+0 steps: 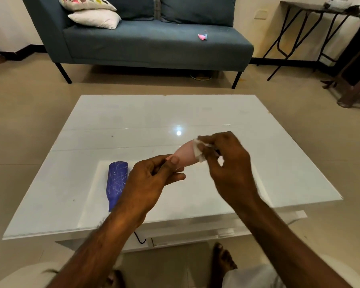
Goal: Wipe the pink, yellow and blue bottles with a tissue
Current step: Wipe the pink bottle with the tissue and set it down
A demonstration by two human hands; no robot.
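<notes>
My left hand [152, 179] grips the near end of the pink bottle [185, 155], which is held tilted above the white table [133, 121]. My right hand [227, 161] presses a white tissue [197, 150] against the bottle's far end. The blue bottle [116, 181] lies on its side on the table, just left of my left wrist, which covers part of it. No yellow bottle is in sight.
A blue sofa [154, 44] with two cushions stands beyond the table, a small pink and blue object [202, 36] on its seat. A folding table [312, 28] is at the far right. My foot [222, 258] rests under the table's near edge.
</notes>
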